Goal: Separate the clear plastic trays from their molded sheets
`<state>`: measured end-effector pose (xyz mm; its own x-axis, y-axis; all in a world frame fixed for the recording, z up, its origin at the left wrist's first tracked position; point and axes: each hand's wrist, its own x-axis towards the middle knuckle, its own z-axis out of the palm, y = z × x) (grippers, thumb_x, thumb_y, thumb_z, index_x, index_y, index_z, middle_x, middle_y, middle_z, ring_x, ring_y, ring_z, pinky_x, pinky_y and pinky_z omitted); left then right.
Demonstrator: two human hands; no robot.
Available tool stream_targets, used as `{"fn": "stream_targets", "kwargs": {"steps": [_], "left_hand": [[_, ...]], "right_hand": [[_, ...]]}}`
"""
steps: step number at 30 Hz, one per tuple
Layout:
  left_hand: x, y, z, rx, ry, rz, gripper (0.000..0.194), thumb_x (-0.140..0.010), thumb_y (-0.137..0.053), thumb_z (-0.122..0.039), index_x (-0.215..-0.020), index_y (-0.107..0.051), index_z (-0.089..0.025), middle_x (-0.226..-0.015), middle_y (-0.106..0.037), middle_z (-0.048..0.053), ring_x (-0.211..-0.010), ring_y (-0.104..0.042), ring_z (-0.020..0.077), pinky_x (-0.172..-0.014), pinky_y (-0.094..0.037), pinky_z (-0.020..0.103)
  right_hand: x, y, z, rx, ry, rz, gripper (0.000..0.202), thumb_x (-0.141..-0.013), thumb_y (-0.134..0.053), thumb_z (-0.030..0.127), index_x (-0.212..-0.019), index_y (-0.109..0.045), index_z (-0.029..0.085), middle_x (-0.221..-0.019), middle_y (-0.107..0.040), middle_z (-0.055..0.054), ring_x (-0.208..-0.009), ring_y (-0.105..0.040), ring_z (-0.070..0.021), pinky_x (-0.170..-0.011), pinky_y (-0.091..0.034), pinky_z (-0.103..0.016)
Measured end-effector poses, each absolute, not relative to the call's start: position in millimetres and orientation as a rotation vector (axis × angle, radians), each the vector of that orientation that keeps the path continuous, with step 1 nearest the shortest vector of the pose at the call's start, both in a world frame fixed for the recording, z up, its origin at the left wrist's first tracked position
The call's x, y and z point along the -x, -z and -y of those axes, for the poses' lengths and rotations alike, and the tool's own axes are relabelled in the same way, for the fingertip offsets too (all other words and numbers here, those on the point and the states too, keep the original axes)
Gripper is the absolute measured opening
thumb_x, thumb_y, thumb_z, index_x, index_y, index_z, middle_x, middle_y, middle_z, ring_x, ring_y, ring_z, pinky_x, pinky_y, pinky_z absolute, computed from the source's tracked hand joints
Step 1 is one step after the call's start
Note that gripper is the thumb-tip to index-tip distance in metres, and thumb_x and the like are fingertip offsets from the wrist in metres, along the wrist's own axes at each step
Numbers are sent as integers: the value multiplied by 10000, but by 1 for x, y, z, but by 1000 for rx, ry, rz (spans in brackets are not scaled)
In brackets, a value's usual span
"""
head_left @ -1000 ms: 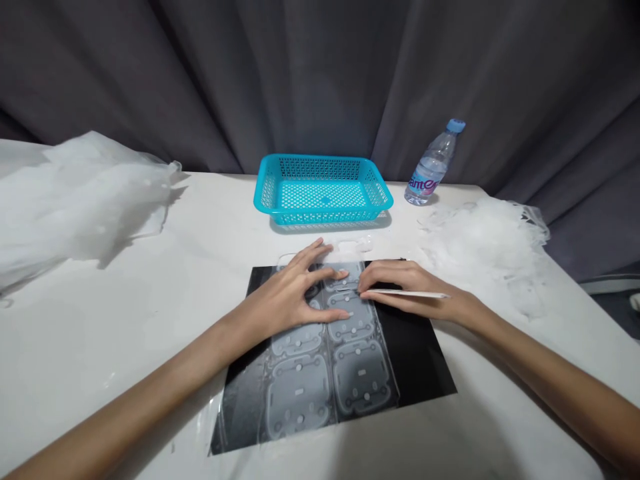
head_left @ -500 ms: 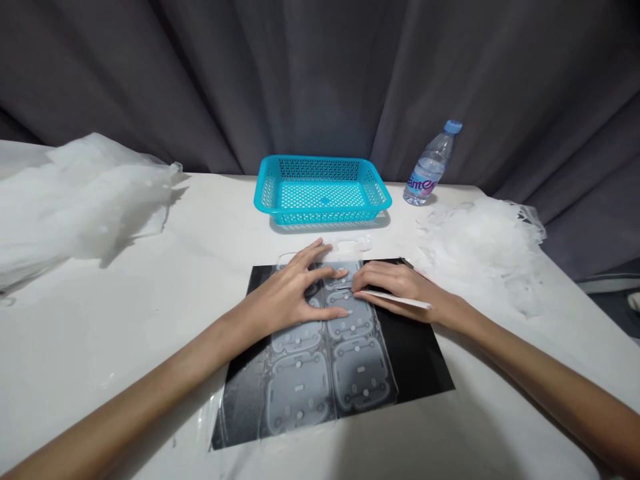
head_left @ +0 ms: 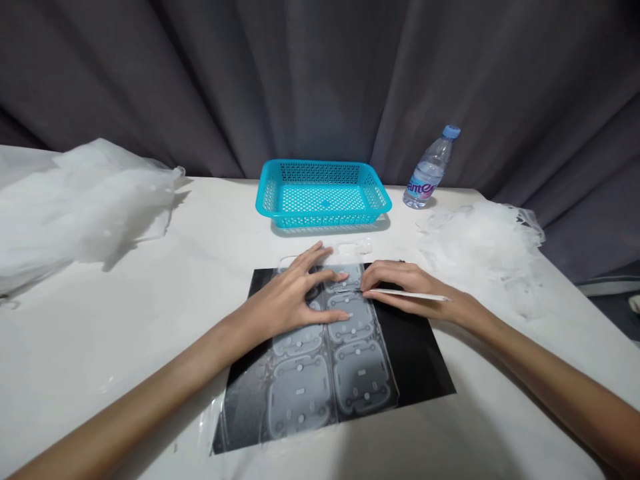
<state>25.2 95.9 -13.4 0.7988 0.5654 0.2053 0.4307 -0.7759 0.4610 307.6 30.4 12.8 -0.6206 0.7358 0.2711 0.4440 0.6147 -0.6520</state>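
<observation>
A translucent sheet of several rounded-square moulded pieces [head_left: 300, 393] lies on a black mat [head_left: 417, 360] on the white table. My left hand [head_left: 295, 293] rests on the sheet with its fingers spread, thumb and forefinger on the right column. My right hand [head_left: 400, 287] is closed around a thin white tool [head_left: 415, 295]. The tool's tip is hidden at the fingertips, near the gap between the top and second pieces of the right column.
Behind the mat is a blue perforated basket [head_left: 325, 219]. A water bottle [head_left: 429, 173] stands to its right. Crumpled clear plastic [head_left: 85, 207] lies at the left; a pile of whitish scraps [head_left: 485, 247] is at the right. A dark curtain hangs behind.
My right hand has moved slightly to the right with the white tool, which has swung to a flatter angle. My left hand has kept its place on the sheet.
</observation>
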Motion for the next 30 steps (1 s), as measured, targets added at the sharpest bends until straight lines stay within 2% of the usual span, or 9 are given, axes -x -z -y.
{"fn": "stream_targets", "kwargs": {"steps": [6,20,25,30], "left_hand": [[-26,13,-95,-2585,-476,-743,729,-841,-729,-731,-1389,-687,-252,-1696,-385,147,-1603,-285,398,-1279,-322,609],[-27,7,-95,-2579,-410,-769,734,-841,-711,-753,-1378,-690,-254,-1693,-391,149,-1607,-266,409,-1270,-322,625],[-27,5,-95,-2574,-350,-785,739,-856,-692,-755,-1411,-665,-269,-1721,-346,136,-1622,-222,405,-1274,-300,637],[-25,6,-94,-2554,-345,-777,759,-855,-691,-757,-1434,-646,-269,-1733,-325,128,-1628,-206,400,-1277,-305,629]], "right_hand": [[-305,-3,-34,880,-700,2371,134,-1093,-537,281,-1091,-651,211,-1088,-721,-71,-1048,-676,-209,-973,-541,-390],[-311,-10,-40,865,-778,2420,177,-1098,-522,276,-1067,-673,189,-1100,-732,-87,-1039,-683,-212,-948,-544,-383],[-313,-26,-38,905,-831,2292,128,-1065,-598,280,-1032,-686,192,-1081,-740,-71,-990,-709,-191,-907,-573,-346],[-311,-14,-36,890,-793,2316,135,-1079,-570,292,-1066,-674,208,-1101,-730,-76,-1015,-699,-198,-926,-568,-366]]}}
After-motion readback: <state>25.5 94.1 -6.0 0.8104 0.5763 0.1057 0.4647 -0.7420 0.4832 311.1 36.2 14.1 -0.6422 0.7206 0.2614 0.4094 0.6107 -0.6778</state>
